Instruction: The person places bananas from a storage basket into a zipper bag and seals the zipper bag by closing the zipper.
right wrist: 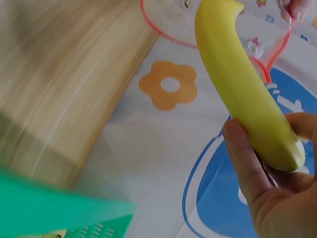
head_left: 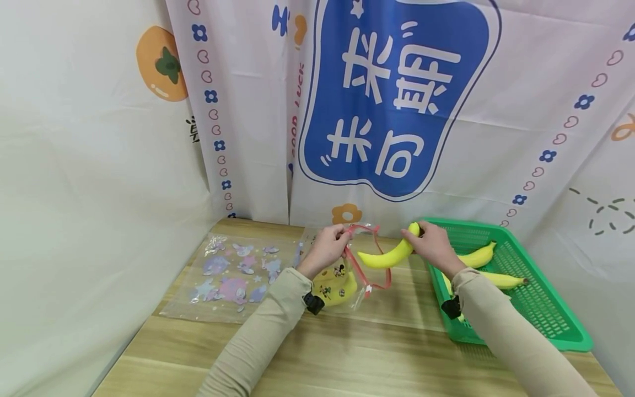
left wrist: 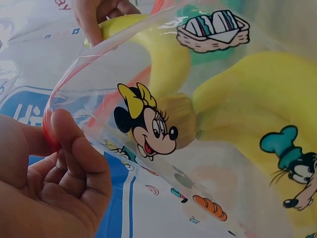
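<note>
Lilac-printed, a plastic bag (head_left: 238,281) lies flat at left on the tabletop (head_left: 347,358). The left hand (head_left: 324,251) pinches a red-rimmed cartoon pouch (head_left: 339,271) around one banana (head_left: 343,293); then comes a second banana (head_left: 389,258), gripped by the right hand (head_left: 437,246) near the green basket (head_left: 541,314).

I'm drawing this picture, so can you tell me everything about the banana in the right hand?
The banana is yellow, whole and curved, with a smooth surface that might be plastic. One end narrows to a short stub; the other has a pale tip. The right hand grips it near the pale end, holding it up at a slant. Its stub end is by the red-edged clear bag; I can't tell whether they touch.
</note>
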`<state>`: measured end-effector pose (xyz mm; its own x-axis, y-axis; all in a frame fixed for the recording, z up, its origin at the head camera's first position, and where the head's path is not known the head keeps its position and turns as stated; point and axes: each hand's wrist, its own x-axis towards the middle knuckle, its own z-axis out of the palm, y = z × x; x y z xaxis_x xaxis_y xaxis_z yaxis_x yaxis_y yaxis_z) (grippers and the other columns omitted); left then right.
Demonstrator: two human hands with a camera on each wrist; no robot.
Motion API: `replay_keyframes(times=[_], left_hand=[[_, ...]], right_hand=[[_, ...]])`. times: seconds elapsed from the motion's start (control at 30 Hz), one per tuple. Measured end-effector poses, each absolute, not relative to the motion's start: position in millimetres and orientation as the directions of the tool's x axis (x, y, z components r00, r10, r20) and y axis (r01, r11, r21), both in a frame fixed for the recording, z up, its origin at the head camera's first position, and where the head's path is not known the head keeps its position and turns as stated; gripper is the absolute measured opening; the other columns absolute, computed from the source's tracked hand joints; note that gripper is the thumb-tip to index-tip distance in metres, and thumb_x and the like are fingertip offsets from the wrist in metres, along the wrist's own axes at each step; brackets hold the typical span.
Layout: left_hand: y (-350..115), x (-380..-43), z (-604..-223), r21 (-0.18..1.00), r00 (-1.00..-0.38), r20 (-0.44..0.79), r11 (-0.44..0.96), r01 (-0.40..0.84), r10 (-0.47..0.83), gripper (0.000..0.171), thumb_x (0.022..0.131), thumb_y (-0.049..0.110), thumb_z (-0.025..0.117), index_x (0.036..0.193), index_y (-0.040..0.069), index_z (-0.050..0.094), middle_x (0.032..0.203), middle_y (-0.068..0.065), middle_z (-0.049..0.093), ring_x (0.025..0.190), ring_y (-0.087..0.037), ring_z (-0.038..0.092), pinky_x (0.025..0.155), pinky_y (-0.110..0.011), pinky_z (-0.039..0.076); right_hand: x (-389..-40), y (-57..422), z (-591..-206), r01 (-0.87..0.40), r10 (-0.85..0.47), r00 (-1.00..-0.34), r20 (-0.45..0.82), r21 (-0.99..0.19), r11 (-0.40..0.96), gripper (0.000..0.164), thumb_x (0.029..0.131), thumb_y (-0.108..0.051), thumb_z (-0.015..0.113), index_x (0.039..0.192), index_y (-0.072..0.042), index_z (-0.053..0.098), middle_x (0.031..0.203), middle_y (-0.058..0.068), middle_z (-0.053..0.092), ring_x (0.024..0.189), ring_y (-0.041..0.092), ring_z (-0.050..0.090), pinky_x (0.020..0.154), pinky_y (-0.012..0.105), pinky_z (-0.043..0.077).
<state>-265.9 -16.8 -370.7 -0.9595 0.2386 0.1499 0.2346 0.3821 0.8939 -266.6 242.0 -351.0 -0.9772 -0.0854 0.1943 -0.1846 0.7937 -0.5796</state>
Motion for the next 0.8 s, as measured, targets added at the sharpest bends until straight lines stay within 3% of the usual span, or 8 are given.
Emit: replay_keyframes(times=[0.27,0.57,0.8], left_hand=[[-18.3,-266.4,-368.9,0.892,-0.96,0.152,0.387,0.236,0.235,0.02,0.099,0.021,0.047,0.094,0.01,0.064,0.067,-0.006,0.058,0.065,-0.033,0.062,0.04,-0.023,0.035],[-18.1,-266.7,-367.3,0.885,-0.959,0.16,0.395,0.245,0.235,0.02,0.099,0.021,0.047,0.091,0.011,0.063,0.067,-0.006,0.058,0.061,-0.03,0.06,0.04,-0.022,0.035],[-16.9,-265.7,-365.3,0.891,-0.958,0.162,0.383,0.245,0.236,0.021,0.099,0.02,0.048,0.089,0.01,0.062,0.067,-0.006,0.058,0.061,-0.028,0.06,0.04,-0.023,0.035]], right_hand=[[-265.7,216.6,-355.6,-0.238,-0.054,-0.942,0.332,-0.543,0.805,0.036,0.092,-0.036,0.059,0.075,-0.006,0.052,0.072,0.01,0.048,0.064,0.023,0.044,0.054,0.031,0.039],[-264.9,192.0,-361.8,-0.227,-0.028,-0.949,0.316,-0.616,0.754,0.035,0.088,-0.039,0.064,0.09,-0.006,0.052,0.078,0.01,0.051,0.064,0.023,0.047,0.055,0.032,0.042],[-265.0,181.0,-371.5,-0.244,-0.049,-0.949,0.312,-0.625,0.742,0.031,0.087,-0.034,0.068,0.088,-0.007,0.055,0.074,0.008,0.052,0.06,0.021,0.049,0.051,0.029,0.043]])
